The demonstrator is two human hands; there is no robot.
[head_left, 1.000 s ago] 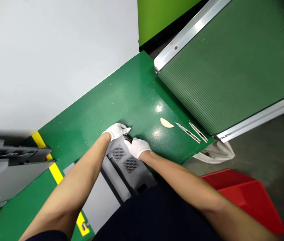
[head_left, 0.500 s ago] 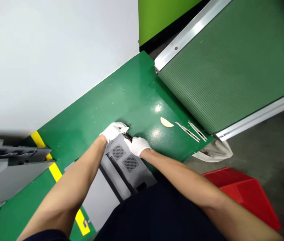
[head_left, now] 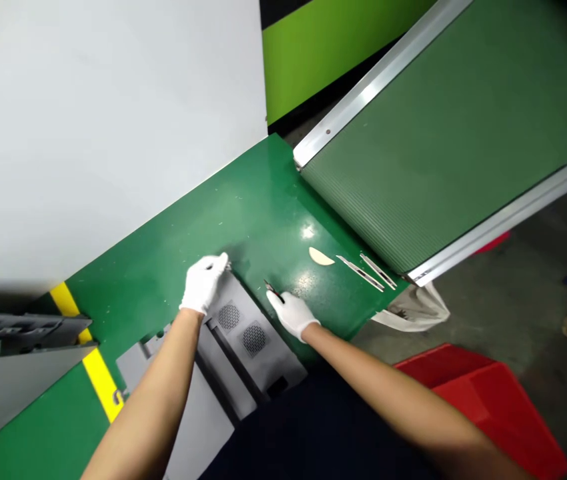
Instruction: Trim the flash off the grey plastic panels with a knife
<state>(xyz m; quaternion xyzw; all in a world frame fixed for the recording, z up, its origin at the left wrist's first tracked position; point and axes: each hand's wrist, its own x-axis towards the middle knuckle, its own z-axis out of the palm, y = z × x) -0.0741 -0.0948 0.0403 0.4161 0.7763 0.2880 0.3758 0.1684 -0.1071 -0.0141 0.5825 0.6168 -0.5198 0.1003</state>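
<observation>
A grey plastic panel (head_left: 278, 355) with two mesh grilles lies on the green tabletop (head_left: 163, 243), close to my body. My left hand (head_left: 202, 283), in a white glove, is at the panel's far corner with thumb and fingers pinched together. What lies between those fingertips is too small to make out. My right hand (head_left: 292, 315), gloved as well, is closed around small pliers (head_left: 271, 289), whose metal jaws point away from me. The pliers are right of the panel's edge, apart from it. Most of their handle is hidden in my palm.
Two craft knives (head_left: 361, 273) and a cream half-round piece (head_left: 321, 256) lie to the right. Behind them rises a green conveyor belt (head_left: 443, 140). More grey panels (head_left: 23, 387) stand at the left, and a red bin (head_left: 483, 400) is at lower right.
My hands have come apart. The right hand with the pliers has drawn back rightward from the panel's corner, and the left has shifted slightly left. The camera view has shifted too.
</observation>
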